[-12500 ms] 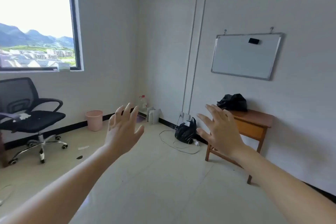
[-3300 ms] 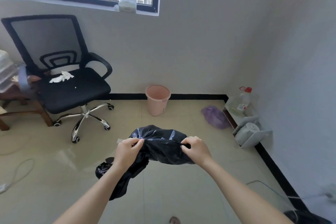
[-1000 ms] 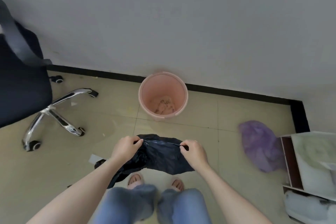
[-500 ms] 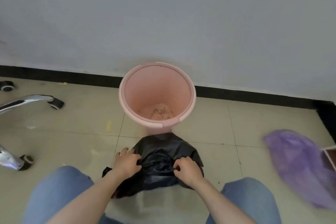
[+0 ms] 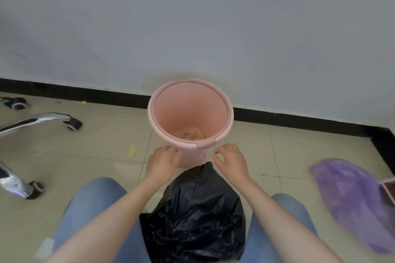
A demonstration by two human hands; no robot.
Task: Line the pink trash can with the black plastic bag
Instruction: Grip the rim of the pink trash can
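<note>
- lying between the knees (image 5: 92, 205), the bag (image 5: 196, 213) is a crumpled black heap nearest the camera, its top peak reaching up between the two wrists, just short of the can.
- neither hand grips the bag; both forearms pass along its sides and the hands sit beyond its peak.
- the left hand (image 5: 163, 161) is loosely open, fingers (image 5: 171, 149) curled forward, holding nothing; its fingertips are at the can's near wall just under the rim, though real contact cannot be told.
- the right hand (image 5: 232, 160) is likewise open and empty, fingers spread and bent, tips just beside the can's lower right wall; touching or a hair apart cannot be told.
- both arms stretch forward from the bottom corners, bare, palms down, wrists level, the hands flanking the can's near side.
- the can (image 5: 222, 100) stands upright on the floor (image 5: 96, 156) past the hands, unlined, with brownish crumbs at its bottom.
- to the right, well apart, lies a purple bag (image 5: 352, 203), blurred.
- to the left, chrome chair legs (image 5: 36, 119) with castors.
- behind the can, a black baseboard (image 5: 299, 120) and the wall (image 5: 192, 23).
</note>
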